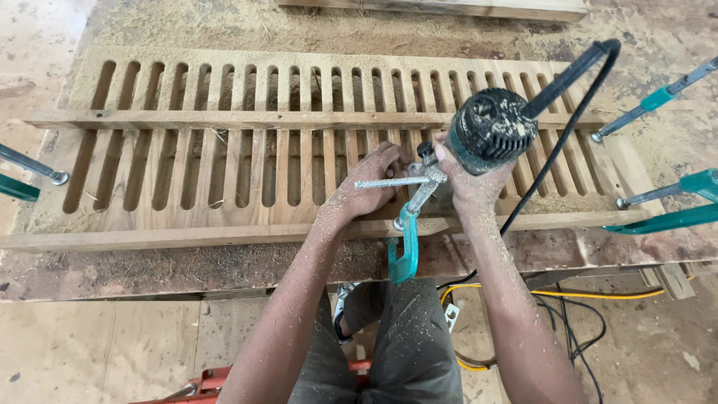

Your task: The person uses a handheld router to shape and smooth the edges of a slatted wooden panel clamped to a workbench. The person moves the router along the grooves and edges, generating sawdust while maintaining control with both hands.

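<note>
Gripping the router (490,129), the right hand (465,182) closes its fingers around the lower body of the tool, which stands upright on the slotted wooden panel (224,161) right of its middle. The left hand (372,182) lies just left of the router, fingers curled and pressed onto the slats; whether it pinches anything cannot be told. The panel lies flat on the counter (187,265), with a wooden rail (224,118) across its far part and a second wooden strip (187,236) along its near edge. A teal clamp (404,238) grips the near edge directly below the hands, its screw handle pointing left. More teal clamps (673,212) hold the right end, and one clamp (26,176) shows at the left end. A black cord (557,131) arcs from the router's top down over the near edge. Sawdust covers the counter, both forearms and the trousers.
</note>
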